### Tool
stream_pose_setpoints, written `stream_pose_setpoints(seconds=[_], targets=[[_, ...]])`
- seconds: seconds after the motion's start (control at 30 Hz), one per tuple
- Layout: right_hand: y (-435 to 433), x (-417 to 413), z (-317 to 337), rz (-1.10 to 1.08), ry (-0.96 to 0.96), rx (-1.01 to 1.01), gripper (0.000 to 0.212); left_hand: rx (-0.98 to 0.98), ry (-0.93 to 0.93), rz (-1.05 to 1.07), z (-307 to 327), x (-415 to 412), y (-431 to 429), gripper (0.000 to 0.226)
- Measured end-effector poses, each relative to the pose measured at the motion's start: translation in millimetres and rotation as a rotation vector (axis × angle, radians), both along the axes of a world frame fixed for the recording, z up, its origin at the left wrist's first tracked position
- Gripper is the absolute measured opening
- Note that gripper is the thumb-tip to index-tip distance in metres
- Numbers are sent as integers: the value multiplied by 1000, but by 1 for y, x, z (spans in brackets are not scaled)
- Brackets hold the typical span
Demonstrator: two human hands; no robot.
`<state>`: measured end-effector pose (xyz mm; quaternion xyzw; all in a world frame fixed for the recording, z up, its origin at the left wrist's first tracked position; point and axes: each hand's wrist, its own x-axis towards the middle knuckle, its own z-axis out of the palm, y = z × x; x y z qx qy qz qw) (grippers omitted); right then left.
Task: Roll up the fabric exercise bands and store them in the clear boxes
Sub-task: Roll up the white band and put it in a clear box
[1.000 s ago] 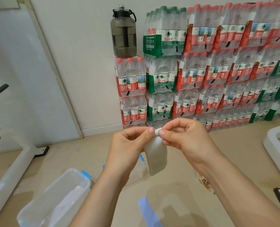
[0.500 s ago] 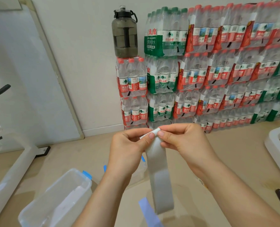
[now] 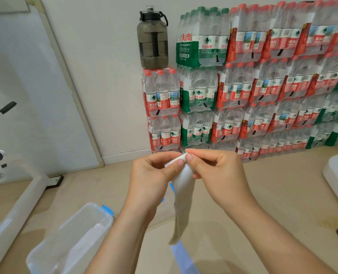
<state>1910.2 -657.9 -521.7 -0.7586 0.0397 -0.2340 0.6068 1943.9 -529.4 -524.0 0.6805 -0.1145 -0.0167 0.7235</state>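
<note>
Pinching the top end of the fabric band (image 3: 182,202) with both grips; head view, the only one.

- Left grip (image 3: 152,175): thumb and forefinger clamped on the band's top edge.
- Right grip (image 3: 217,173): fingers curled, pinching the same end, with its fingertips right against the left's.
- Band position: held in the air in front of the person, above the floor (image 3: 263,194). Only the top is held, and the rest hangs free, straight down.

Progress, my read: early. The top end looks folded over, perhaps a first turn, with no real roll built. Nearly the full length is unrolled. Left to do: roll this one and box it.

The clear box (image 3: 97,207) sits lower left on the floor with its lid off. Something pale lies inside, band or lid, can't tell. The blue strip (image 3: 184,260) under the tail could be another band or tape, also unclear.

Band look: off-white, flat, wide and matte. It is limp, with a slight twist low down that turns the tail nearly edge-on.

Behind: water-bottle packs (image 3: 263,86) stacked against the wall.
</note>
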Motion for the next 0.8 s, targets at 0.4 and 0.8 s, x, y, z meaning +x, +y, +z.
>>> stream_pose_setpoints(seconds=[0.4,0.8], targets=[[-16,-2,8,209,182,474,9,59,-92,71,1,-1,-5,17],[-19,-2,12,168,113,423,13,22,-69,-27,3,-5,-9,15]])
